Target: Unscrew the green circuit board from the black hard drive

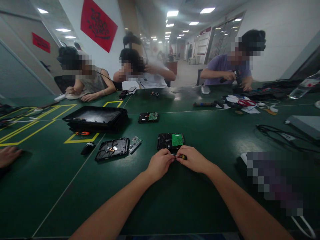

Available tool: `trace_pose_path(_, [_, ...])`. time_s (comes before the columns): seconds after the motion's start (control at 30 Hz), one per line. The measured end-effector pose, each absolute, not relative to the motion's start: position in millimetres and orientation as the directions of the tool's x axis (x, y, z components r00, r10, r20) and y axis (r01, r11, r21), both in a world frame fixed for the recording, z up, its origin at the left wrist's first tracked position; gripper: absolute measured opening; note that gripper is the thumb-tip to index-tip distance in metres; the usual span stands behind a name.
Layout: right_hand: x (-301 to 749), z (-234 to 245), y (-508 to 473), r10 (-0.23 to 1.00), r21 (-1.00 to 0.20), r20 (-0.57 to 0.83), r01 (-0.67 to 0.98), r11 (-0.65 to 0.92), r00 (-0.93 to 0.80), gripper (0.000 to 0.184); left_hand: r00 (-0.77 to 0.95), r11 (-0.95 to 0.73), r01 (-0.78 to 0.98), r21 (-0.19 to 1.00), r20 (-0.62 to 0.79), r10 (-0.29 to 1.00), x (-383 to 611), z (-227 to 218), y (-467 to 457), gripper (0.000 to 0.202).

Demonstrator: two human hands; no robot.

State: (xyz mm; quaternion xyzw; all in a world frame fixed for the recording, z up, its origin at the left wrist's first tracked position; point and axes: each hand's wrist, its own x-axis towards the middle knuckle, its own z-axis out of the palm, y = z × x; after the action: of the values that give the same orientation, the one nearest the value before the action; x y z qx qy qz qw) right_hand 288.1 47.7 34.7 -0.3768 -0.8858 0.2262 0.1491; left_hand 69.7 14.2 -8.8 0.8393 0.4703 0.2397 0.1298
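A small screwdriver (184, 157) with a yellow and black handle lies crosswise between my hands. My right hand (195, 160) is closed around its handle. At the thin shaft's left end, the fingers of my left hand (160, 162) are pinched together; anything small at the tip is too tiny to make out. Just beyond both hands sits a hard drive (165, 140), its green circuit board (177, 140) facing up. To the left lies another hard drive (112, 149), with a loose circuit board (135, 144) beside it.
A third hard drive (148, 117) lies farther back. Stacked black panels (96, 116) and a black bottle-like object (88, 148) are at left. Cables (277, 135) and a grey box (303, 126) lie right. Three people sit across the table; another person's hand (10, 156) rests far left.
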Motion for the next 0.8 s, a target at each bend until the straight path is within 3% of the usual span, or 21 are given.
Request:
trace_pose_path(0.37, [289.1,32.7,47.7,0.747,-0.518,0.106,0.605,0.605,-0.656,0.008,0.448,-0.528,0.693,0.491,0.279,0.849,68.1,-10.8,16.1,0.021])
trace_pose_path(0.8, [280.9,26.9,45.5,0.761,-0.453,0.113,0.649,0.611,-0.638,0.008,0.44,-0.499,0.739,0.453,0.236,0.866,72.8,-4.4,13.8,0.021])
